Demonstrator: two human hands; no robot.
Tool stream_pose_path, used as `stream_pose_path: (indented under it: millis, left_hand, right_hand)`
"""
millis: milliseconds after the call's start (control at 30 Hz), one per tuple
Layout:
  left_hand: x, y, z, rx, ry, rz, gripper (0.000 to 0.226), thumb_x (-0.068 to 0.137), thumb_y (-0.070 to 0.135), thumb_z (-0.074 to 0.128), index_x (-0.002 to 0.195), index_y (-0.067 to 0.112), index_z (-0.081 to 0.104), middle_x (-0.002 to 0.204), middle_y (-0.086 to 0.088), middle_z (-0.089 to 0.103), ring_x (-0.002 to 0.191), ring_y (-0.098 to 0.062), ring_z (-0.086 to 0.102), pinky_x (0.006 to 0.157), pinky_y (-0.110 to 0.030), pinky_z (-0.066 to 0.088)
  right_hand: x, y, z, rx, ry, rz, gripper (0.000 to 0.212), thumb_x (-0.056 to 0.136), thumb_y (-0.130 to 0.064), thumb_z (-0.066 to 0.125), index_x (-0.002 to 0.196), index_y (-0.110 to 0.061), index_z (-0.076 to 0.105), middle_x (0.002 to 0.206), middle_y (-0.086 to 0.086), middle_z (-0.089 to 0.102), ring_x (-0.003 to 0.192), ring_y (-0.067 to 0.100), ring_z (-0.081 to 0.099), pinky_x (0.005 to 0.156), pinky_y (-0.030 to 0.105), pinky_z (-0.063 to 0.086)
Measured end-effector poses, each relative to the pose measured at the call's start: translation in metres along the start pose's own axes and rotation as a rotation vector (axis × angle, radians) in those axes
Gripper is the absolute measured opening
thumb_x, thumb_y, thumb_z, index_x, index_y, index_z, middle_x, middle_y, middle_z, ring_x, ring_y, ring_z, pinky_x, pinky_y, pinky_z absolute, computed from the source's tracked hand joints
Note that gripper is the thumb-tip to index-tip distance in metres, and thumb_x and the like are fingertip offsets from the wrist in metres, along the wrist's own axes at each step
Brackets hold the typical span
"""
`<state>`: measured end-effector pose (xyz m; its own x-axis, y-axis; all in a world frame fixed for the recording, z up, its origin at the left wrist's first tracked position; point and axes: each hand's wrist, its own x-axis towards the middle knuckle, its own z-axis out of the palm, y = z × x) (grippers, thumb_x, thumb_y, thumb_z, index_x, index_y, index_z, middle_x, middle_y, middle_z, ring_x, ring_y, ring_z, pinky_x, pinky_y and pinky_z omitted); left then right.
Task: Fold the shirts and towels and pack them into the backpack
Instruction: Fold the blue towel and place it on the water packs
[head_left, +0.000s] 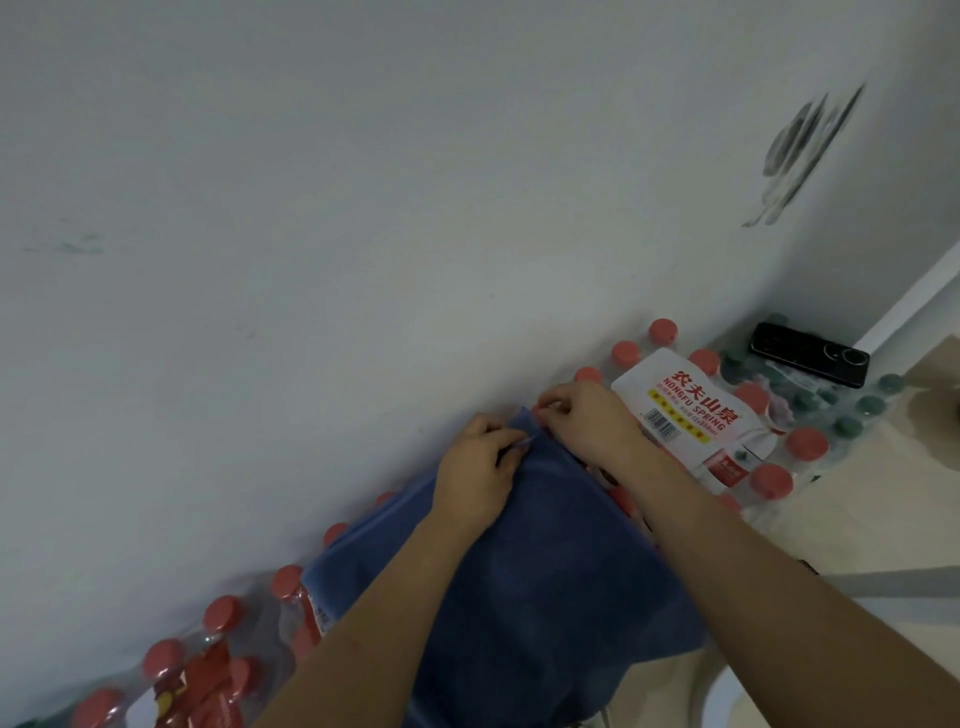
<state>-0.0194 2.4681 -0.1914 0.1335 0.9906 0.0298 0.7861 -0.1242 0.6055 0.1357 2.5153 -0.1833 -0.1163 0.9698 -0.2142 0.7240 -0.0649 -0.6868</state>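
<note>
A blue towel (545, 571) lies spread over shrink-wrapped packs of water bottles against the wall. My left hand (475, 467) pinches the towel's far edge near its top corner. My right hand (587, 415) pinches the same corner just to the right, fingers closed on the fabric. The two hands are almost touching at the corner. Both forearms cross over the towel and hide part of it. No backpack or shirt is in view.
Packs of red-capped water bottles (696, 415) line the white wall (363, 208); several green-capped bottles (852, 410) sit at the right. A black phone (810, 353) rests on top of them. Beige floor (883, 493) lies to the right.
</note>
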Motion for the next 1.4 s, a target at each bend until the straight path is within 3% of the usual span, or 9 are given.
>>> stream_pose_path:
  millis: [133,300,467,667,867,967,1133,1267,1400]
  left_hand:
    - [-0.002,-0.004,-0.003,-0.014,-0.032,0.035,0.018,0.094,0.011,0.055,0.102,0.007,0.070,0.103,-0.001,0.057,0.085,-0.005,0.048,0.074,-0.002,0.031]
    - [-0.001,-0.004,-0.004,-0.042,0.002,-0.009,0.017,0.093,0.009,0.056,0.102,0.008,0.071,0.104,-0.006,0.063,0.092,-0.017,0.058,0.079,-0.011,0.034]
    - [-0.004,0.008,-0.014,-0.191,0.102,-0.164,0.015,0.091,0.017,0.060,0.100,0.019,0.072,0.095,0.003,0.073,0.087,-0.010,0.064,0.083,-0.023,0.048]
    - [-0.011,0.023,-0.029,-0.214,0.133,-0.170,0.011,0.089,0.022,0.065,0.095,0.018,0.073,0.091,0.005,0.072,0.083,-0.008,0.064,0.080,-0.021,0.049]
    - [-0.017,0.031,-0.044,-0.210,0.148,-0.130,0.010,0.088,0.021,0.065,0.092,0.020,0.074,0.087,0.008,0.072,0.080,-0.005,0.065,0.074,-0.016,0.049]
    - [-0.021,0.035,-0.048,-0.188,0.165,-0.108,0.010,0.088,0.022,0.065,0.092,0.019,0.074,0.087,0.008,0.072,0.079,-0.004,0.064,0.072,-0.014,0.048]
    - [-0.036,0.022,-0.064,0.053,0.046,-0.090,0.014,0.086,0.035,0.062,0.078,0.024,0.065,0.076,0.006,0.067,0.074,-0.015,0.062,0.067,-0.032,0.049]
    - [-0.065,-0.023,-0.099,0.460,-0.142,-0.196,0.024,0.087,0.045,0.059,0.092,0.023,0.067,0.095,-0.002,0.069,0.092,-0.024,0.062,0.071,-0.032,0.047]
    - [-0.097,-0.051,-0.139,0.476,-0.109,-0.300,0.024,0.088,0.042,0.061,0.097,0.023,0.073,0.098,0.000,0.069,0.092,-0.019,0.061,0.071,-0.026,0.042]
  right_hand:
    - [0.008,-0.004,0.002,-0.001,-0.078,0.010,0.026,0.081,-0.026,0.070,0.105,-0.017,0.070,0.102,-0.001,0.069,0.096,0.019,0.064,0.086,0.035,0.052]
    - [0.011,-0.009,0.012,-0.026,-0.026,-0.045,0.005,0.080,-0.019,0.069,0.084,-0.018,0.073,0.087,0.000,0.071,0.083,0.019,0.066,0.078,0.036,0.055]
    - [-0.005,-0.019,0.001,0.437,-0.081,0.005,0.009,0.085,-0.007,0.067,0.087,-0.010,0.075,0.083,-0.002,0.073,0.081,0.010,0.068,0.075,0.022,0.055]
    - [-0.034,-0.027,-0.013,0.551,-0.114,-0.075,0.014,0.089,-0.011,0.065,0.083,-0.016,0.076,0.071,-0.006,0.073,0.066,0.000,0.066,0.059,0.016,0.051]
    - [-0.057,-0.037,-0.027,0.545,-0.134,-0.147,0.011,0.087,-0.014,0.067,0.093,-0.015,0.077,0.084,-0.003,0.075,0.084,0.009,0.070,0.074,0.021,0.056]
    - [-0.064,-0.043,-0.027,0.540,-0.100,-0.155,0.009,0.084,-0.012,0.071,0.092,-0.011,0.075,0.082,-0.003,0.074,0.076,0.003,0.068,0.065,0.014,0.052]
    - [-0.068,-0.052,-0.029,0.589,-0.021,-0.064,0.008,0.087,-0.004,0.066,0.082,-0.010,0.069,0.074,0.004,0.067,0.067,0.010,0.062,0.053,0.020,0.053]
    - [-0.070,-0.050,-0.043,0.669,0.110,-0.073,0.015,0.085,0.000,0.065,0.078,-0.013,0.067,0.074,0.003,0.066,0.069,0.010,0.062,0.064,0.021,0.056]
    - [-0.070,-0.050,-0.055,0.633,0.216,-0.123,0.018,0.086,0.001,0.064,0.078,-0.016,0.064,0.073,0.002,0.064,0.064,0.006,0.062,0.062,0.014,0.054]
